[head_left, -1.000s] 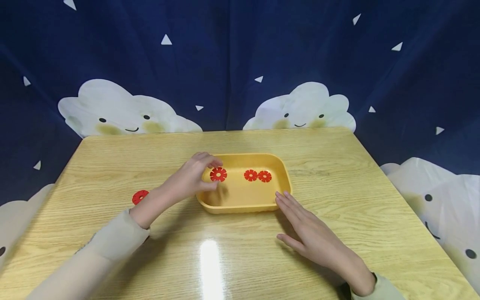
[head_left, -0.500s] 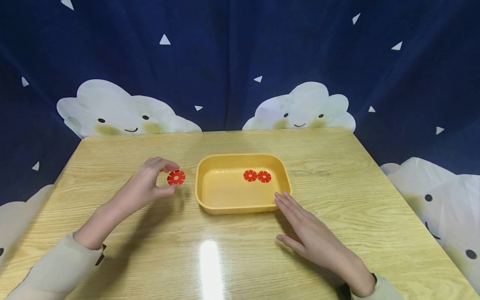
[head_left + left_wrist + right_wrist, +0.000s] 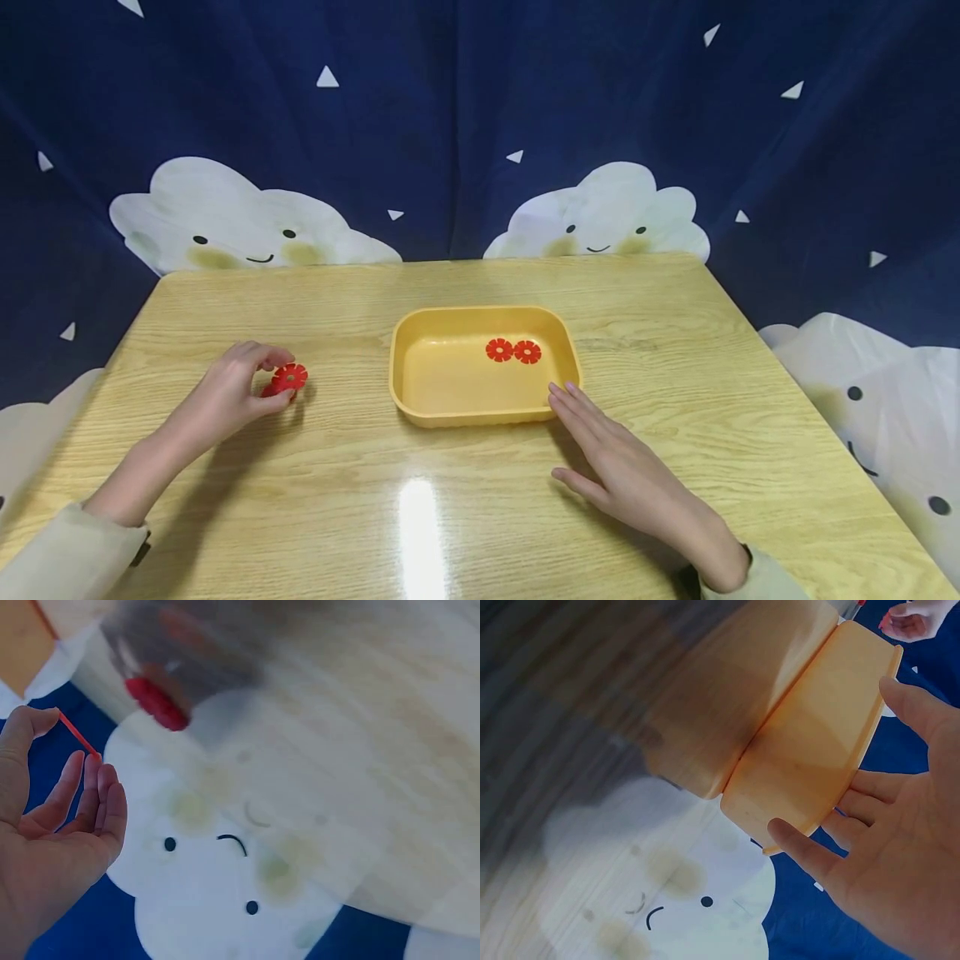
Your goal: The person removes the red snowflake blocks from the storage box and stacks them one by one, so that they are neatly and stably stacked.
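My left hand (image 3: 228, 396) pinches a red snowflake disc (image 3: 291, 370) between thumb and fingers, above the left side of the table. Edge-on in the left wrist view, that disc appears as a thin red line (image 3: 78, 735). Just behind and below it a second red piece (image 3: 157, 703) lies on the tabletop, mostly covered by the hand and disc in the head view. A yellow tray (image 3: 480, 415) stands mid-table with two red snowflake discs (image 3: 513, 352) side by side inside. Straight-fingered, my right hand (image 3: 626, 467) rests its fingertips at the tray's near right corner.
The wooden table (image 3: 637, 325) carries the tray near its middle. A dark blue curtain (image 3: 450, 100) with cloud prints hangs behind and beside it. A bright light reflection (image 3: 422, 533) shows on the near tabletop.
My left hand has carried the red disc out of the tray and leftward, over to the red piece on the table. The right hand and the tray have stayed in place.
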Motion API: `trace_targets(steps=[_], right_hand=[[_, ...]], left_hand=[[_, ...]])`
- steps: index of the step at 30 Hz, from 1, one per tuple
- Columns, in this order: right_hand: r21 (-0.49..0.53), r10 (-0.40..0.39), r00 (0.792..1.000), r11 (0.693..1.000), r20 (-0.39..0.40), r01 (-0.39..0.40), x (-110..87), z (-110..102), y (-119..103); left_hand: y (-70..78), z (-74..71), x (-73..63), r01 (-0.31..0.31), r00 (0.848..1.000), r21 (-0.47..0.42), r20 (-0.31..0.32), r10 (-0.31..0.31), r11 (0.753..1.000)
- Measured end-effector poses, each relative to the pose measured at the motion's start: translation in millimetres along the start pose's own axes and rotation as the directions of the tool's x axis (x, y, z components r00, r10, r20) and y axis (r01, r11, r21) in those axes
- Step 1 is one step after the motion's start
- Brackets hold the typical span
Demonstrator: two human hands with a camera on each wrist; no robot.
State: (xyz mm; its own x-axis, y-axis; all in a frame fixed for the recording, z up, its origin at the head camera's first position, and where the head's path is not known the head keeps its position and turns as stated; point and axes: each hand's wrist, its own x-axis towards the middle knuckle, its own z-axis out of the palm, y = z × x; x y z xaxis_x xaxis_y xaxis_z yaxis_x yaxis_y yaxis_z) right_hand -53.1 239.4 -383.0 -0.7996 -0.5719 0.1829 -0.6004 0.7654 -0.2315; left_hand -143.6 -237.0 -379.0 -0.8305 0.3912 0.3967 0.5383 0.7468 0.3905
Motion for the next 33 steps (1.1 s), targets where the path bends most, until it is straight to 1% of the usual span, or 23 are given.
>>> trace_targets(steps=[4,10,18,24,33], right_hand=[[-0.001,-0.003,1.000,1.000,-0.006,0.003,0.2,0,-1],[0.002,0.002,1.000,1.000,0.000,-0.002,0.6,1,-1],[0.000,-0.007,1.000,1.000,-0.007,0.007,0.7,0,-1],[0.009,-0.001,1.000,1.000,0.008,0.001,1.3,-2,-1],[0.008,0.010,1.000,1.000,0.021,-0.010,1.3,-2,-1]], left_hand=[[-8.5,2.7,-8.7,0.006,1.000,0.013,0.015,-0.007,1.000],[-16.8,6.3,-16.7,0.016,1.000,0.020,0.023,-0.016,1.000],[-24.2,8.6,-21.3,0.028,0.999,0.022,0.037,-0.029,0.999],[-30.6,9.9,-23.9,0.036,0.999,0.028,0.039,-0.037,0.999],[-30.1,10.4,-23.7,0.025,0.999,0.020,0.037,-0.026,0.999]])
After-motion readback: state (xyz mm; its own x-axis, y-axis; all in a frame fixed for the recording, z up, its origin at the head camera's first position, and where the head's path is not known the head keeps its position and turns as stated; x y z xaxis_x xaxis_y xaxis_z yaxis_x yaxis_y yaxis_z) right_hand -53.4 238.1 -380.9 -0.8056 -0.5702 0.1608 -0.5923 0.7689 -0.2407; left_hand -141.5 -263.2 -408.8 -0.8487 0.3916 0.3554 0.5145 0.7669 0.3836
